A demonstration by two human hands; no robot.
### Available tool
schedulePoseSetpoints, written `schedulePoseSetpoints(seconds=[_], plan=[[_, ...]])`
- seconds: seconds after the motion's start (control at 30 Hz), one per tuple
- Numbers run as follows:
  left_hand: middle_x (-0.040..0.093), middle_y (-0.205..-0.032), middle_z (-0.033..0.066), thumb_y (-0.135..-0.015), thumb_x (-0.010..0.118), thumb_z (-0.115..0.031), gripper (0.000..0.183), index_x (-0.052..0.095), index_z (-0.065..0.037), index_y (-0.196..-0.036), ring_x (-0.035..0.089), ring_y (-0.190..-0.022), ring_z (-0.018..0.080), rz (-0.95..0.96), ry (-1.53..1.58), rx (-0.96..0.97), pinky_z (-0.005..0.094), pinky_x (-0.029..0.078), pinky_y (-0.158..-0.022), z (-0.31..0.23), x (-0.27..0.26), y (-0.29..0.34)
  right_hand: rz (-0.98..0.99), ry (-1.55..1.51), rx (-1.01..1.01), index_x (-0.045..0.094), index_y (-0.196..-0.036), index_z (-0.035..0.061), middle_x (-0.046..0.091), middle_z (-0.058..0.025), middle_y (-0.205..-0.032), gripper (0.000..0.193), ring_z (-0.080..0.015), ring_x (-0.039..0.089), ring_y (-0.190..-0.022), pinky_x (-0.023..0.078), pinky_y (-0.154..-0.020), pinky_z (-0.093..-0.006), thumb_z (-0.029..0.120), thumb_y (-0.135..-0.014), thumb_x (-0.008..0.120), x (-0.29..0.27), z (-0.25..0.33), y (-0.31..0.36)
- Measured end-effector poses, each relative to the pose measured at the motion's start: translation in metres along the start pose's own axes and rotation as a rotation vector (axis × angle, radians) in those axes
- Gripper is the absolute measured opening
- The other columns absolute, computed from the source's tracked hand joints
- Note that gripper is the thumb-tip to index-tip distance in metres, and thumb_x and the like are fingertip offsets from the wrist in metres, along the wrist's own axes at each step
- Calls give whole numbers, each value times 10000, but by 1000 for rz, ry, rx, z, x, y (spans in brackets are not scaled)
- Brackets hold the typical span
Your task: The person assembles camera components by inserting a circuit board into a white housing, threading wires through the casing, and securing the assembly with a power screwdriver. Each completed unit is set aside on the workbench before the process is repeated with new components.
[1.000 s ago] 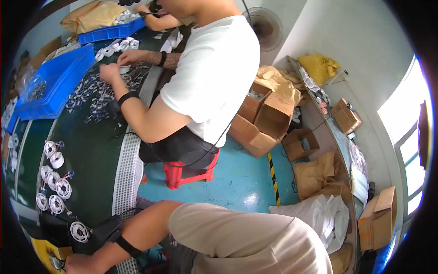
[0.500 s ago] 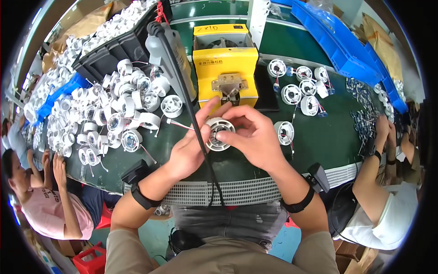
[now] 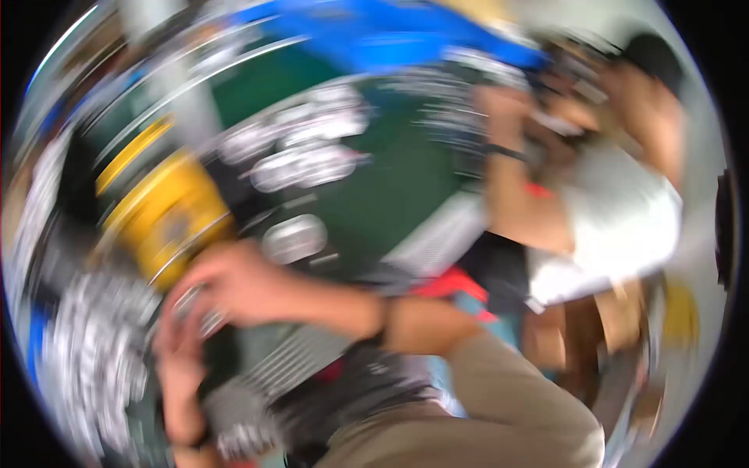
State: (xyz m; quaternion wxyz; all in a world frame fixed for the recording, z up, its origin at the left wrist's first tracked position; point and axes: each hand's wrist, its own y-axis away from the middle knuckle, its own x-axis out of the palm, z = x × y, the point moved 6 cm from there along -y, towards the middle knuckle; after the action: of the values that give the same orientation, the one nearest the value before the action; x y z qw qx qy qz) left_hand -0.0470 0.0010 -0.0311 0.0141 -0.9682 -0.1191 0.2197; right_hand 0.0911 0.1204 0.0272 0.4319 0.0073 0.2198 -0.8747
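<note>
**Right hand (image 3: 242, 282) and left hand (image 3: 179, 355) together at a white round housing (image 3: 204, 313), over a green bench (image 3: 398, 175)**

Everything is streaked by motion blur. The housing sits between the two hands. The right hand's fingers curl over it and grasp it; the left hand's fingers lie against its left side, but the blur hides whether they grip, so I cannot tell.

Just beyond the fingers stands a yellow machine (image 3: 175, 214). Left of the fingers spreads a large pile of white parts (image 3: 97, 351). To their right, near the right wrist, is a single white round part (image 3: 295, 239); farther beyond lies a cluster of similar white parts (image 3: 304, 140). A pale perforated strip (image 3: 300, 360) edges the bench, on the near right side of the fingers.

Well apart, far to the right of the fingers, a co-worker in a white top (image 3: 620, 214) sits by a red stool (image 3: 452, 282). A blue bin (image 3: 367, 35) lies beyond the cluster.
</note>
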Motion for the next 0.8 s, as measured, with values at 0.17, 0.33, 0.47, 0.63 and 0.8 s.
schedulePoseSetpoints(seconds=[0.17, 0.33, 0.47, 0.63, 0.8], plan=[[531, -1237, 132, -931, 568, -244, 535, 369, -26, -1378, 540, -1086, 252, 62, 176, 73, 370, 477, -904, -26, -20, 11, 129, 35, -232, 713, -987, 60, 703, -111, -890, 412, -186, 671, -822, 508, -721, -289, 241, -617, 740, 76, -64, -59], [515, -1242, 116, -913, 611, -223, 567, 358, -40, -1386, 540, -1051, 236, 106, 609, -1, 392, 493, -863, -33, 16, -14, 51, 117, -346, 662, -1079, 38, 651, -130, -1035, 316, -229, 621, -937, 491, -794, -346, 217, -829, 588, 38, -58, -32], [471, -1298, 112, -923, 597, -257, 554, 361, -80, -1392, 516, -1097, 259, 33, 593, -55, 411, 480, -900, -10, -3, -20, -2, 242, -496, 615, -1156, 26, 613, -148, -1130, 282, -266, 582, -1016, 478, -843, -379, 209, -983, 488, 43, -41, -26], [456, -1321, 113, -933, 572, -279, 522, 378, -82, -1375, 500, -1133, 272, 43, 500, -48, 407, 472, -922, -9, -3, -18, -97, 379, -511, 542, -1240, 26, 603, -168, -1125, 323, -299, 575, -1017, 471, -853, -369, 202, -971, 505, 79, -81, -55], [471, -1301, 111, -959, 502, -277, 455, 404, -59, -1346, 510, -1114, 257, 46, 578, -117, 391, 474, -926, 63, -8, -32, -230, 418, -565, 507, -1267, 9, 598, -179, -1127, 358, -312, 578, -1009, 472, -852, -369, 199, -964, 517, 85, -62, -46]])
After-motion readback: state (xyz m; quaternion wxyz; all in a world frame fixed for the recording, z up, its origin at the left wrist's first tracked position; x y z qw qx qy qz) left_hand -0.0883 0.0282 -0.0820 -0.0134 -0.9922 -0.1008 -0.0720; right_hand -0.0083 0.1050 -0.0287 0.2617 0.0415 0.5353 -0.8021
